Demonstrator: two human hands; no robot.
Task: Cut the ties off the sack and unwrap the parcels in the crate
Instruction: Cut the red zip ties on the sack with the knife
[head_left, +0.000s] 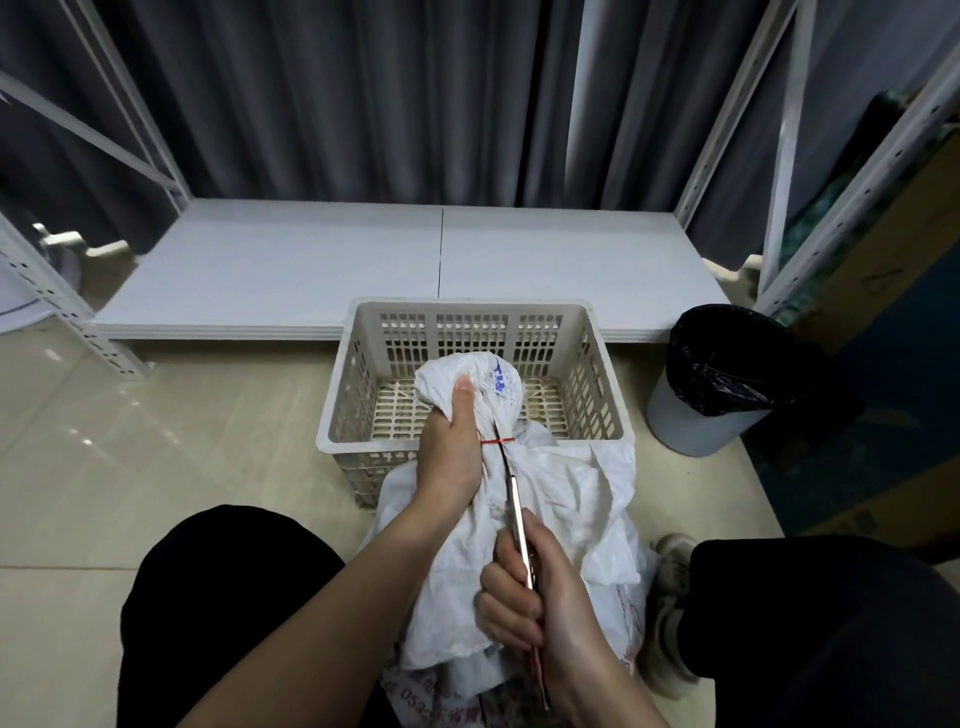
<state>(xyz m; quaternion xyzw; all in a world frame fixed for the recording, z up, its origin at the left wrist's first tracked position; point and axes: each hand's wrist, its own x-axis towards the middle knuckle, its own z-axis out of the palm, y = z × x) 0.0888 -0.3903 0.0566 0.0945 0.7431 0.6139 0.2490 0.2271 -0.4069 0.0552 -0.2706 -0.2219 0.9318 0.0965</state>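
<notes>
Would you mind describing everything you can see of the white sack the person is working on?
The white sack looks like crumpled woven plastic, with blue print on its bunched top and red print low down. It rests between the person's knees against the front of the beige crate. A red tie cinches its neck. The left hand grips the neck, while the right hand holds a slim metal cutting tool whose tip meets the tie.

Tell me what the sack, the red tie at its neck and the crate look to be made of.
The sack looks like thin white woven plastic: matte, crumpling into stiff creases, with printed lettering. The red tie is a thin band cinched round the neck; whether rubber, cord or plastic I cannot tell. The crate looks like rigid moulded plastic, beige and dull, with slotted walls and floor.
</notes>
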